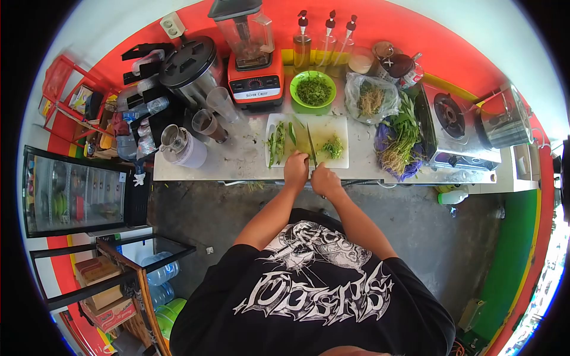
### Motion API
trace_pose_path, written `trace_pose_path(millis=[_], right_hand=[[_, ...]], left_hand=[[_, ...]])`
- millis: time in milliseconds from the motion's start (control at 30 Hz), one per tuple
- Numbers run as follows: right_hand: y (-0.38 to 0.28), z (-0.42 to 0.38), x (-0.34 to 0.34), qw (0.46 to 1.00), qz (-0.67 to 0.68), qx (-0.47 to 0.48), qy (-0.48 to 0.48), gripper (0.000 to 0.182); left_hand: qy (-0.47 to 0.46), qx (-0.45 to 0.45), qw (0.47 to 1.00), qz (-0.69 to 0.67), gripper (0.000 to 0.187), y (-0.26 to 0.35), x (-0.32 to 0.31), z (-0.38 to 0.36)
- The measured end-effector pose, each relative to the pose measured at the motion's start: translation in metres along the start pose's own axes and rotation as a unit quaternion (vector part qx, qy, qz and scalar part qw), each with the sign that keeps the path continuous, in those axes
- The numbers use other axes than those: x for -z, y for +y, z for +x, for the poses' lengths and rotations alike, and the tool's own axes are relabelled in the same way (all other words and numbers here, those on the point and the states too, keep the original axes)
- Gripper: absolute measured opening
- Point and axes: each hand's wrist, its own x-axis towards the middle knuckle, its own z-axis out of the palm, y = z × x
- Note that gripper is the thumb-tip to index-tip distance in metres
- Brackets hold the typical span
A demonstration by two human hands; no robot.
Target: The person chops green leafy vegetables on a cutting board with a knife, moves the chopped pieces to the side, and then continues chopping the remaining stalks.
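Observation:
A white cutting board [325,127] lies on the counter in front of me. Near its front edge my right hand [325,180] is closed round the handle of a knife [311,142], whose blade points away from me over the board. My left hand [296,169] is closed just left of the blade, its fingertips pressed together; what they hold, if anything, is too small to make out. Long green pieces [276,142] lie on the board's left side, and a small pile of chopped greens [333,148] lies right of the knife.
Behind the board stands a green bowl of chopped greens [313,89], with a red blender [256,80] to its left. A plastic bag [372,98], leafy greens [406,127] and a gas stove [454,121] are on the right. Plastic cups [209,126] stand left.

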Motion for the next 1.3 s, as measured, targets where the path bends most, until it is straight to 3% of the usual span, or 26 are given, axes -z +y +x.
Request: trace_pose_path(millis=[267, 467, 1033, 1300], right_hand=[[-0.001, 0.018, 0.001, 1.0, -0.008, 0.013, 0.021, 0.033], [0.001, 0.002, -0.022, 1.0, -0.014, 0.003, 0.021, 0.034], [-0.016, 0.009, 0.003, 0.999, -0.034, -0.003, -0.003, 0.033], [-0.013, 0.008, -0.01, 1.0, -0.018, -0.009, -0.006, 0.036]], left_hand=[[0.009, -0.028, 0.999, -0.026, 0.011, -0.007, 0.001, -0.001], [-0.005, 0.045, 0.998, -0.033, 0.011, 0.0, 0.004, 0.002], [-0.012, -0.024, 0.997, -0.071, 0.011, -0.011, 0.012, -0.002], [0.007, -0.003, 0.996, -0.088, 0.01, -0.013, 0.01, -0.001]])
